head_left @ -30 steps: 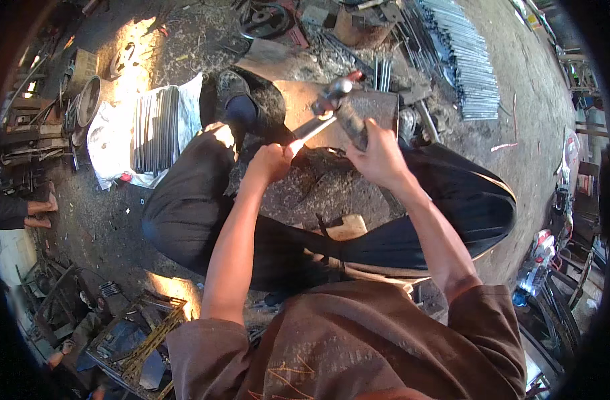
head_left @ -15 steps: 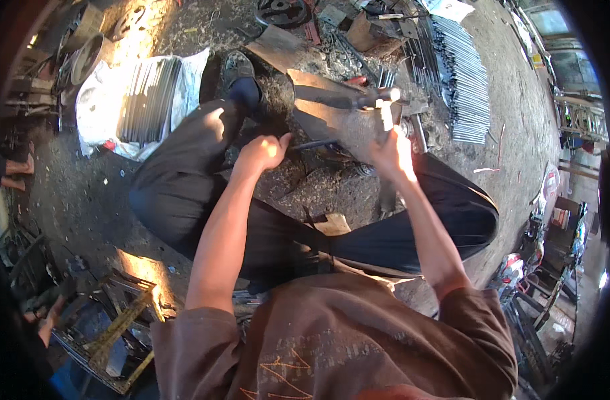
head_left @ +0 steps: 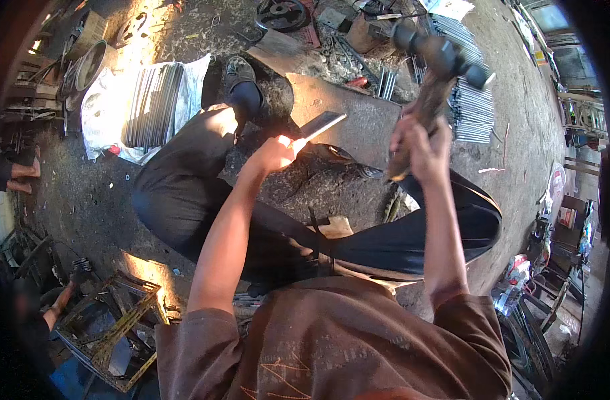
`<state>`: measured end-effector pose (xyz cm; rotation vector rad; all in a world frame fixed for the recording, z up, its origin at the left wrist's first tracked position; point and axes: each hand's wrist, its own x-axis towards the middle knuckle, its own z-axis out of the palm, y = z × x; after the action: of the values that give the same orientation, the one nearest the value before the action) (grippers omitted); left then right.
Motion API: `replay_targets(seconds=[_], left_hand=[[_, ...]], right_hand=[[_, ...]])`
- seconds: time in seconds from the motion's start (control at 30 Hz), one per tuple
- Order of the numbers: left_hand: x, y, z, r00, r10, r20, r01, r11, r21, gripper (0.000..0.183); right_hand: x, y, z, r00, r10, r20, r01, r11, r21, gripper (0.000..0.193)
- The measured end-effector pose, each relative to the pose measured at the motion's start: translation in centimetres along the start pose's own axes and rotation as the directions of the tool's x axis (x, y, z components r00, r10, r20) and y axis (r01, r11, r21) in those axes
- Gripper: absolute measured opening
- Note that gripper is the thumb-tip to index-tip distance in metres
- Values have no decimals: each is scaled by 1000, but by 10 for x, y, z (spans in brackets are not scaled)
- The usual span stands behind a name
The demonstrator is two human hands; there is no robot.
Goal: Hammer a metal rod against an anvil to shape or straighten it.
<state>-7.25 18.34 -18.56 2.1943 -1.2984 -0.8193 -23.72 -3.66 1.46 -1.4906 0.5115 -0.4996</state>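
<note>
My left hand (head_left: 276, 153) is closed round one end of a flat metal bar (head_left: 324, 124), which points up and to the right over the ground between my legs. A hammer (head_left: 430, 93) is raised in my right hand (head_left: 422, 148), its dark double-faced head high above the floor and blurred by motion. The fingers wrap the lower part of its thick wooden handle. Bar and hammer are apart. Behind the bar, a brown flat sheet (head_left: 358, 103) lies on the ground, partly hidden by my right hand and the hammer.
Dark metal strips (head_left: 152, 107) lie on a white sack to the left. Another stack of strips (head_left: 472, 113) sits at the right. A spoked wheel (head_left: 282, 15) and scrap lie ahead. Behind my left side are a yellow metal frame (head_left: 122, 333) and another person's arm (head_left: 57, 310).
The hammer has swung up, from low over the brown sheet to high at the right. My left hand has moved slightly right, and the bar now tilts upward.
</note>
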Motion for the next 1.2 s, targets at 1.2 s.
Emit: replay_targets(seconds=[1.2], left_hand=[[-8,32,-17,889,-256,379,448,649,-615,42]], right_hand=[[31,-134,-7,923,-383,-39,330,840,-430,15]])
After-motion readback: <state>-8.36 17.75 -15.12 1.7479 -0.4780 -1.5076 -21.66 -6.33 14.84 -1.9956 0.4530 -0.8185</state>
